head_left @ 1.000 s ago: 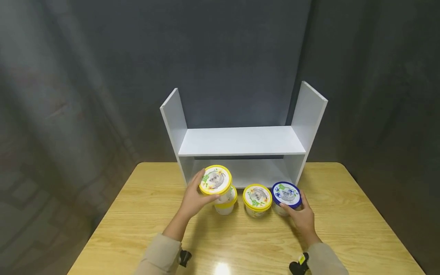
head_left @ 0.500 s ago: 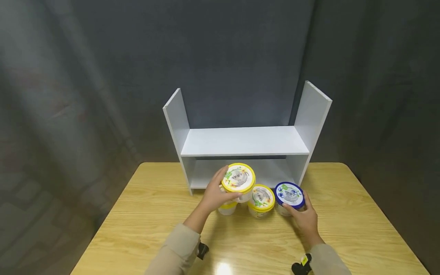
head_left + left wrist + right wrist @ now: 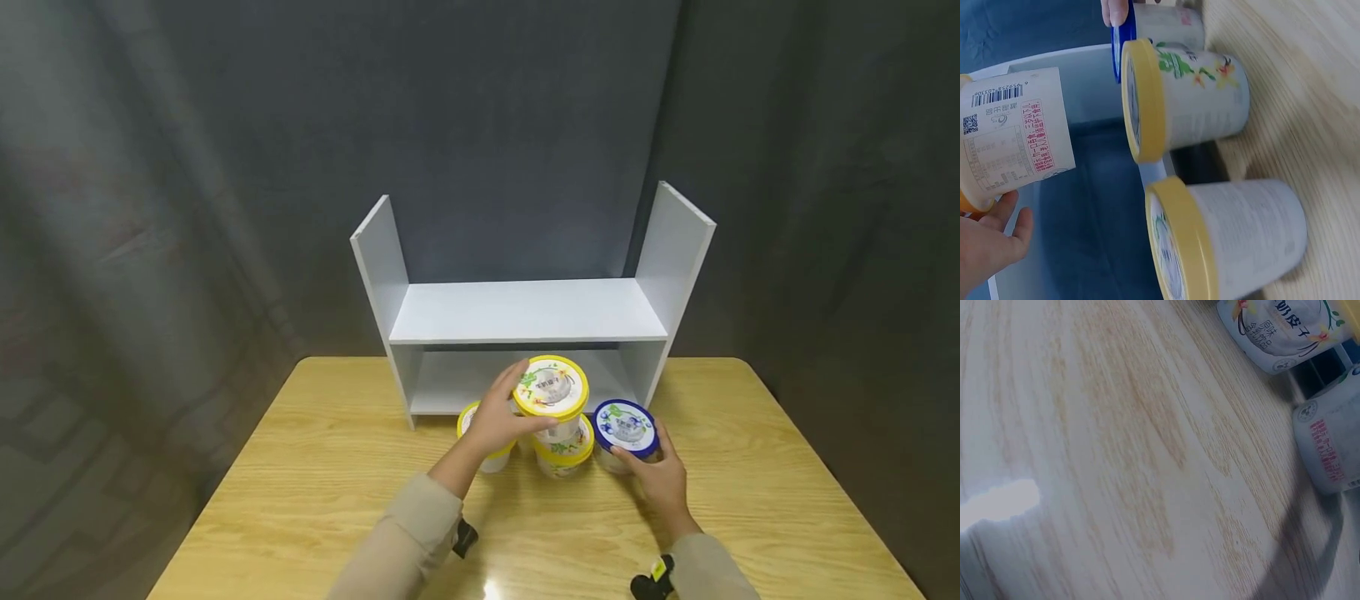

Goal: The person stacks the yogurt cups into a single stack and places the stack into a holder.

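Observation:
My left hand (image 3: 497,423) grips a white tub with a yellow lid (image 3: 553,388), thumb along its near side and fingers on the far left. In the left wrist view this tub (image 3: 1019,131) is off the table, its barcode side showing. Below it in the head view stands a second yellow-lidded tub (image 3: 567,454), partly covered by it. A third yellow-lidded tub (image 3: 495,463) stands to the left, partly behind my left hand. My right hand (image 3: 663,482) holds a blue-lidded tub (image 3: 624,428) standing at the row's right end, thumb and fingers on opposite sides of its lid.
Behind the tubs stands a white two-level shelf (image 3: 528,310) with tall side panels. The wooden table (image 3: 322,467) has rounded back corners. Grey curtains (image 3: 517,142) hang behind and at both sides.
My left hand has carried its yellow-lidded tub rightward, from over the left tub to over the middle one. My right hand has stayed on the blue-lidded tub.

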`<state>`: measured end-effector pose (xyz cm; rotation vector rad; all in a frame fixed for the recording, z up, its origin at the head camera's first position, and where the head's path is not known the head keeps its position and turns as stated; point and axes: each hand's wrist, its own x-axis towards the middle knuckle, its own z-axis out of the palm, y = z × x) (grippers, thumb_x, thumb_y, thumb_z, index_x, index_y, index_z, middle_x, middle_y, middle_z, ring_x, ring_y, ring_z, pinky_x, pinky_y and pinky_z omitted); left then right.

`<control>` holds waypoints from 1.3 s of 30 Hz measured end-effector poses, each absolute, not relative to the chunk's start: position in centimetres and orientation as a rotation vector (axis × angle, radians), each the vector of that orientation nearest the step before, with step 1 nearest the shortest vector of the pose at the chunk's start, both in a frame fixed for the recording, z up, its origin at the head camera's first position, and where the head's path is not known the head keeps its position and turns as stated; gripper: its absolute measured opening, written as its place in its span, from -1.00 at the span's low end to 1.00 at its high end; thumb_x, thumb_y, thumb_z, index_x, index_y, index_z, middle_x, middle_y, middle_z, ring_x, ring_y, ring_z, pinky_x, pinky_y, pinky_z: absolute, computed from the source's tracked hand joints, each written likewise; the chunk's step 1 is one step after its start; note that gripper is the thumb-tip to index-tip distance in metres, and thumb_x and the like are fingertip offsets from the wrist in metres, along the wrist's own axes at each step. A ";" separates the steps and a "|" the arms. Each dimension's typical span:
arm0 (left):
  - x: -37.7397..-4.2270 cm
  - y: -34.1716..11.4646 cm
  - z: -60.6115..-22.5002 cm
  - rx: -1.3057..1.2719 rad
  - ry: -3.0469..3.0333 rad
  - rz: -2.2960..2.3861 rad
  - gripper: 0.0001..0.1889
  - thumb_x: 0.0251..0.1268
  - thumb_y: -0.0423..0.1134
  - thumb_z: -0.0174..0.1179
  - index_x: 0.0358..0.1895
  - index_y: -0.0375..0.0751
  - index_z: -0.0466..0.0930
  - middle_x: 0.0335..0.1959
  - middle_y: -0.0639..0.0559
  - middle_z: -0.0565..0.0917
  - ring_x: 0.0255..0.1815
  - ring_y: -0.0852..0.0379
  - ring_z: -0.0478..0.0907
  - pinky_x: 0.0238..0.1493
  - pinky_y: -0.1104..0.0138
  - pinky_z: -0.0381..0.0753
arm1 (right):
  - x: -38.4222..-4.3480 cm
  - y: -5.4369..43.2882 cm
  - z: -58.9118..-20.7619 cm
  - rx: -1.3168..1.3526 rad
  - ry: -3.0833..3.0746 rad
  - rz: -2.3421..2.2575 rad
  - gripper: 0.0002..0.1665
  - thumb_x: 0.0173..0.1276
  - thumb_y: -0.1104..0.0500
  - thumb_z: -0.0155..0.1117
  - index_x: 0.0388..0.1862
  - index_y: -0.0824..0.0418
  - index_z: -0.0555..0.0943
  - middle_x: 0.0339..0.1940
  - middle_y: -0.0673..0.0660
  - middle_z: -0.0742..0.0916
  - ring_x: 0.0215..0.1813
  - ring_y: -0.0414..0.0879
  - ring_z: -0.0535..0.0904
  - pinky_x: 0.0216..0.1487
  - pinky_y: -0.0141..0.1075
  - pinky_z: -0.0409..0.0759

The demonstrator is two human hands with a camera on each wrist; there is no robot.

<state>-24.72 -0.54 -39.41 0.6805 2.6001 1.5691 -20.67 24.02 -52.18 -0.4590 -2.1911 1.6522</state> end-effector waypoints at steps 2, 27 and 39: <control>-24.8 0.0 -39.5 0.671 2.585 1.568 -0.02 -0.32 0.11 0.36 0.30 0.17 0.02 0.31 0.08 0.04 0.28 0.00 0.00 0.15 -0.04 0.07 | -20.8 24.1 -52.6 -0.456 -2.193 1.651 0.09 -0.11 0.03 0.41 0.35 0.10 0.00 0.24 0.33 0.26 0.22 0.08 0.17 0.15 -0.46 0.18; -26.4 7.6 -40.2 0.704 2.508 1.546 0.00 -0.33 0.05 0.39 0.31 0.06 0.03 0.28 0.16 0.12 0.23 0.11 0.11 0.15 0.15 0.17 | -20.6 24.0 -51.0 -0.388 -2.190 1.748 0.04 -0.03 0.14 0.36 0.36 0.10 -0.03 0.16 0.25 0.36 0.06 -0.06 0.30 -0.08 -0.57 0.32; -26.6 11.1 -40.3 0.705 2.519 1.487 0.00 -0.36 0.07 0.39 0.30 0.07 0.04 0.26 0.17 0.14 0.22 0.14 0.13 0.14 0.21 0.21 | -20.5 24.7 -50.6 -0.400 -2.278 1.698 0.12 -0.02 0.07 0.36 0.37 0.12 -0.14 0.27 0.33 0.19 0.25 0.20 0.09 0.20 -0.03 0.09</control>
